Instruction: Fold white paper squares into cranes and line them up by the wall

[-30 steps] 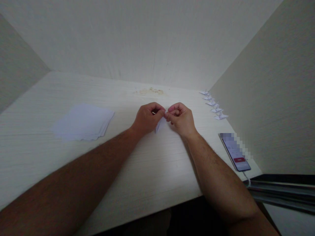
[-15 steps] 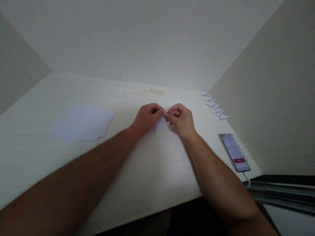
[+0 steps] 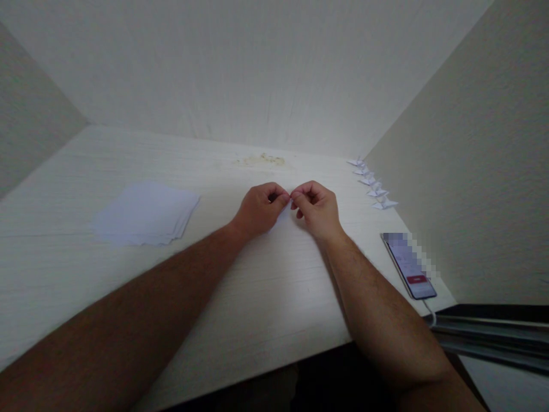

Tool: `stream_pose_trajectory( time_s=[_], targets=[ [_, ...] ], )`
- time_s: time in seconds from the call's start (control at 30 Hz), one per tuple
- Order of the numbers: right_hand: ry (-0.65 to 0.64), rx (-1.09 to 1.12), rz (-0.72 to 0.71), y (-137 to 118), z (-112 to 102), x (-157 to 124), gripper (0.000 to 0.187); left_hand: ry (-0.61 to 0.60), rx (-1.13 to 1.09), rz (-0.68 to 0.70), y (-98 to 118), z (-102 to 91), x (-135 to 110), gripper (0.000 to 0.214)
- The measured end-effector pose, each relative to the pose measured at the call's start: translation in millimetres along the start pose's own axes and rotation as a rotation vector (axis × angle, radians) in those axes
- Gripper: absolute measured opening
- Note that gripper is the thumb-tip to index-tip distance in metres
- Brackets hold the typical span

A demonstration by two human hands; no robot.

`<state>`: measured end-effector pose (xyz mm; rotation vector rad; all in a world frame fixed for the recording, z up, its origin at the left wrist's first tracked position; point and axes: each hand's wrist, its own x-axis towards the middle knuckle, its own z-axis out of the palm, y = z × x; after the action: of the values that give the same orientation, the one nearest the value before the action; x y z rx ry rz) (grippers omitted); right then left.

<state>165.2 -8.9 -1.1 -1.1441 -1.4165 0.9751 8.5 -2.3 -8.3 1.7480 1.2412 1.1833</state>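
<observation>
Paper: 1 folded piece (image 3: 283,213) pinched by left hand (image 3: 257,209), right hand (image 3: 318,212); 1 stack (image 3: 146,213).

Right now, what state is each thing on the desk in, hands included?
left hand, pinched shut on the folded paper piece
right hand, pinched shut on the same piece
folded paper piece, held low over the desk, mostly hidden
paper stack, flat, loosely fanned, untouched
folded figures, lined up in a row
phone, face up, screen lit, cable attached

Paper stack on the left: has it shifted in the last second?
No. The paper stack lies just as far left of the brown stain as before.
</observation>
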Motion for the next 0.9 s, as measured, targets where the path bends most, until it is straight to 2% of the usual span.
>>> stream_pose_trajectory(
  time_s=[0.43,0.6,0.77,0.9],
  targets=[
    [-0.132,0.052,-0.039,6.3,-2.6,0.5,0.026,-0.065,-0.107,-0.067,1.7,-1.8,2.5,0.018],
    [-0.118,0.061,-0.030,5.9,-0.7,0.4,0.027,-0.087,-0.104,-0.065,2.2,-2.2,1.6,0.019],
    [-0.041,0.115,0.049,6.0,1.2,1.4,0.024,-0.017,-0.094,-0.046,1.0,-2.5,2.2,0.018],
    [-0.103,0.132,0.149,7.9,2.0,1.9,0.023,0.044,-0.135,-0.058,-1.5,-2.5,3.8,0.018]
  ],
)
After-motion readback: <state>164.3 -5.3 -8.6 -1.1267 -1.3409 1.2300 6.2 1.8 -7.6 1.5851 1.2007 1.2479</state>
